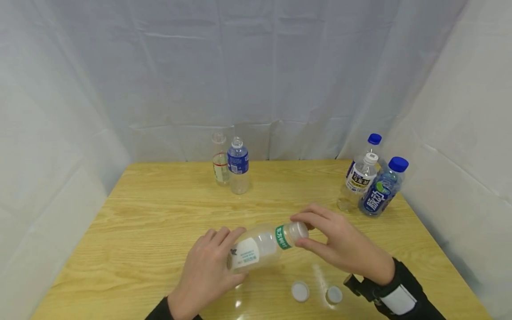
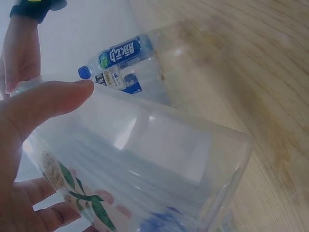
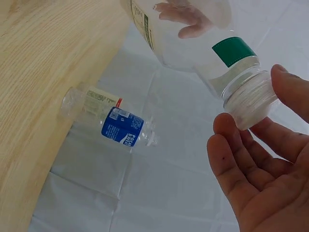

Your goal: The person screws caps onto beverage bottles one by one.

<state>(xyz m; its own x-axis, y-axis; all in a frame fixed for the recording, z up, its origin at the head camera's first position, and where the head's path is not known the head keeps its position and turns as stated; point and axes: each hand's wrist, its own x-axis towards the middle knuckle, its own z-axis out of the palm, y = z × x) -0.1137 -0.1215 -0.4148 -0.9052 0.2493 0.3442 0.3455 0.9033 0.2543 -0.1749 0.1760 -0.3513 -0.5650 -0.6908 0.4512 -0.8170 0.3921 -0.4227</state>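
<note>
A clear plastic tea bottle (image 1: 266, 246) with a white label and green neck band lies tilted above the table, its neck pointing right. My left hand (image 1: 210, 269) grips its lower body; the thumb shows across the clear plastic (image 2: 159, 140) in the left wrist view. At the neck end, my right hand (image 1: 340, 240) holds the pale, ridged cap (image 3: 251, 99) between thumb and fingers. Two loose white caps lie on the table below, a larger one (image 1: 300, 291) and a smaller one (image 1: 334, 294).
Two uncapped bottles stand at the back, one blue-labelled (image 1: 238, 166) and one with a red-edged label (image 1: 220, 166). Three capped bottles are grouped at the right: a blue one (image 1: 380, 191), a white-capped one (image 1: 358, 180) and a blue-capped one (image 1: 374, 140). White sheeting (image 1: 248, 80) surrounds the table.
</note>
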